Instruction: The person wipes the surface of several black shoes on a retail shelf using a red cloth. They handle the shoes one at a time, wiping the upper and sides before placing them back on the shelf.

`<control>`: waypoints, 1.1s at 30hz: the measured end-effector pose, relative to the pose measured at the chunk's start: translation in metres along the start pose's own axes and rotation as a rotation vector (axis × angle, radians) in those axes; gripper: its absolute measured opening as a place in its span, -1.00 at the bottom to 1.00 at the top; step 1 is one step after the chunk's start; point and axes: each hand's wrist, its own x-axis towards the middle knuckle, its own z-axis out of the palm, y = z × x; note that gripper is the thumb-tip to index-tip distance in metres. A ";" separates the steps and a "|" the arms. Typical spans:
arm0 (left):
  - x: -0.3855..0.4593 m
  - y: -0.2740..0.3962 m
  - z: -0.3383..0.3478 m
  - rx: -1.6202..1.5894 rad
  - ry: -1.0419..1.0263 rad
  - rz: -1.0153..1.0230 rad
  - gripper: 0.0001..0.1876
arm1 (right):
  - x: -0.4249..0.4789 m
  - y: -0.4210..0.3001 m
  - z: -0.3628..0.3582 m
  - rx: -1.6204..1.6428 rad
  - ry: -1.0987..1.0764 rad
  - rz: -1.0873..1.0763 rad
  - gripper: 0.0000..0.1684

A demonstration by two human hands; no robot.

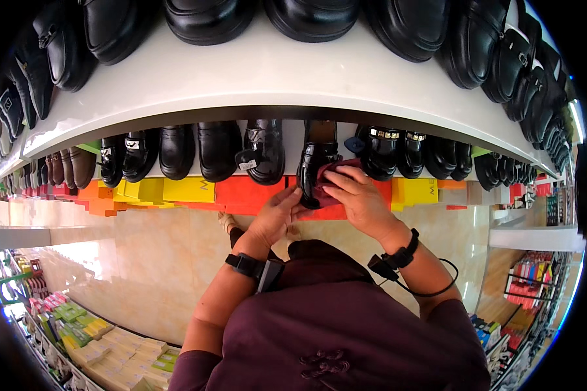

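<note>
A glossy black patent shoe [307, 168] juts out over the front of the lower shelf, its toe towards me. My left hand [281, 212] grips the toe end from its left side. With my right hand [357, 195] I press a dark red cloth [328, 178] against the right side of the same shoe; the bunched cloth hides part of the upper. To the left stands another shiny black loafer [265, 151] with a dark tag [247, 160] hanging at its side. On the right, a black loafer with a metal-studded strap [382, 151] sits close to my right fingers.
Above, a white shelf [274, 73] bearing a row of black shoes [313, 19] overhangs the lower row. Red [244, 195] and yellow shoeboxes [188, 189] are stacked under the lower shelf. Behind me across the tiled floor [151, 264] lie pale boxes [122, 361].
</note>
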 end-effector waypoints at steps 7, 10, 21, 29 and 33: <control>-0.003 0.002 0.007 0.029 0.036 -0.018 -0.54 | 0.044 -0.006 -0.007 -0.128 0.118 -0.061 -0.49; -0.005 0.005 0.009 0.022 0.028 -0.006 -0.56 | 0.040 0.000 0.003 -0.192 0.099 -0.101 -0.52; 0.000 -0.004 0.000 0.028 0.057 0.007 -0.48 | 0.059 -0.021 -0.016 -0.187 0.101 -0.128 -0.61; 0.003 -0.004 -0.007 -0.081 -0.015 -0.027 -0.23 | 0.008 -0.007 -0.009 -0.026 -0.125 -0.116 -0.59; 0.003 -0.002 -0.006 -0.042 -0.022 -0.041 -0.24 | -0.013 0.003 -0.031 -0.032 -0.138 -0.001 -0.55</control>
